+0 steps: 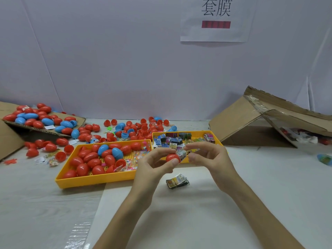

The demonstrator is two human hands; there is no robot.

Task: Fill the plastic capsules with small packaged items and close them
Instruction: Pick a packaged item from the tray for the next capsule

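White tabletop [251, 177] is carrying the whole workstation. Torn cardboard boxes are lying at either end, the left box [10, 137] spilling red and blue capsules and the right box [251, 123] sagging open. Two yellow trays are sitting side by side at the centre: the left tray [93, 180] is holding closed capsules and some loose halves, and the right tray [212, 133] is holding small printed packets. More capsule halves are lying scattered behind the trays.

Both hands are working just in front of the right tray, above the tabletop. The left hand [152, 168] is gripping a red capsule [172, 157] between thumb and curled fingers. The right hand [212, 159] is pinching a packet [181, 154] with thumb and forefinger, and that packet is touching the capsule's right side, apparently at its open mouth. A spare packet [177, 182] is lying on the tabletop directly below the hands, near but apart from them.

Judged step: filling, with the packet partly entered. The next move is calling for the packet to be pushed fully inside so no corner is protruding past the rim, then for a matching half to be fetched and pressed on; whether one is within the left hand cannot be told.
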